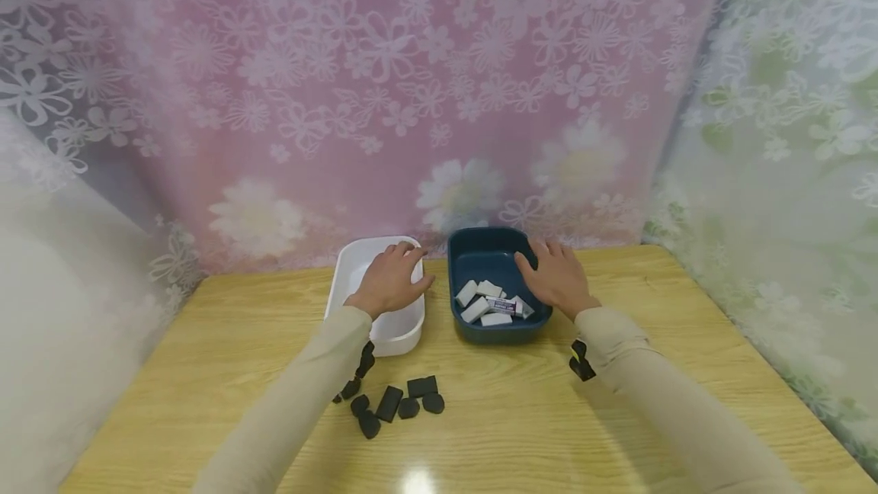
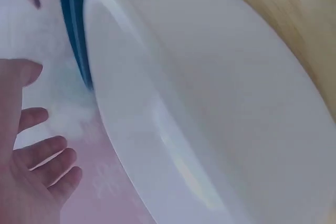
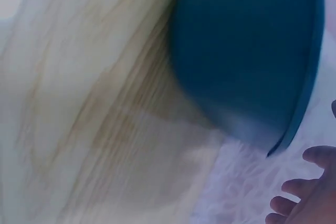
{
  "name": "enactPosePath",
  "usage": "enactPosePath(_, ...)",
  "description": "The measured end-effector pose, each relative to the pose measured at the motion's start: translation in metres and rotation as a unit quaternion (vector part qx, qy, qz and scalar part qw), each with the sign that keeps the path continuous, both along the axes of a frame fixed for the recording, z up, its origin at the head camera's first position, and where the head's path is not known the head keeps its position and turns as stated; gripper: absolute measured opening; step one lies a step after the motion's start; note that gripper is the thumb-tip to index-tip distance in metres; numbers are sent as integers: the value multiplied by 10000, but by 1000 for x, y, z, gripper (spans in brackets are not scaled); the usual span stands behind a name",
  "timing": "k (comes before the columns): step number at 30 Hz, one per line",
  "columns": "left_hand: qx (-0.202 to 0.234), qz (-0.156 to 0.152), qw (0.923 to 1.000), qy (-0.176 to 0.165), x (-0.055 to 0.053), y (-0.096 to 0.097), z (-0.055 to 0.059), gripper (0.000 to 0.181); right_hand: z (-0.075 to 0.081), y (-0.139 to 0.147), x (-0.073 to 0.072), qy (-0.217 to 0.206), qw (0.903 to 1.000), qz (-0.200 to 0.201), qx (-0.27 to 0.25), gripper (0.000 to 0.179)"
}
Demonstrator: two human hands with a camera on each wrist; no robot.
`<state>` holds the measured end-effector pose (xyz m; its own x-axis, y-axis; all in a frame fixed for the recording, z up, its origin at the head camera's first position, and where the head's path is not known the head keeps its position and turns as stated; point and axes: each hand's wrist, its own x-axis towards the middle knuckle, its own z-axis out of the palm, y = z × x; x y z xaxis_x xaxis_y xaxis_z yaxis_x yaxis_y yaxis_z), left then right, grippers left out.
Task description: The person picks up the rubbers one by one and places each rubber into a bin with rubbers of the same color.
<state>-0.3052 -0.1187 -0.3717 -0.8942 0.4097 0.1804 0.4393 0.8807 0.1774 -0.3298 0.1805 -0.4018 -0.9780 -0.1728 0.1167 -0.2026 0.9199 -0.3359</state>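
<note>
My left hand [image 1: 392, 280] hovers over the white plastic basin [image 1: 398, 345], its fingers loosely spread and holding nothing. From the left wrist view, this hand [image 2: 31, 182] is apart from the basin's rim [image 2: 173, 93]. Beside the right rim of the dark blue basin [image 1: 501, 335] is my right hand [image 1: 557, 277], fingers relaxed, nothing gripped; its thumb reaches over the rim. Inside the blue basin lie several white blocks [image 1: 475, 309] and a small tube with a printed label [image 1: 503, 306]. The white basin's visible inside shows only bare plastic, partly hidden behind the left hand.
Several black pieces, some blocky like this one [image 1: 389, 403] and some rounded like this one [image 1: 434, 402], lie on the wooden table [image 1: 494, 418] in front of the white basin. Some sit near the left forearm. A pink floral curtain [image 1: 384, 113] hangs behind the basins.
</note>
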Motion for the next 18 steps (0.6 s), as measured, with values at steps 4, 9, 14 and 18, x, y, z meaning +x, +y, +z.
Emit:
enactPosePath(4, -30, 137, 9998, 137, 0, -26, -2, 45, 6, -21, -1, -94, 9996, 186, 186, 67)
enactPosePath(9, -30, 384, 9990, 219, 2, -54, -6, 44, 8, -45, 0, -2, 9979, 369, 538, 63)
enactPosePath(14, -98, 658, 9976, 190, 7, -78, -11, 43, 7, -65, -1, 39, 9973, 508, 524, 63)
enactPosePath(18, -48, 831, 9964, 171, 12, -97, -14, 43, 4, -82, 1, 41, 9973, 591, 429, 62)
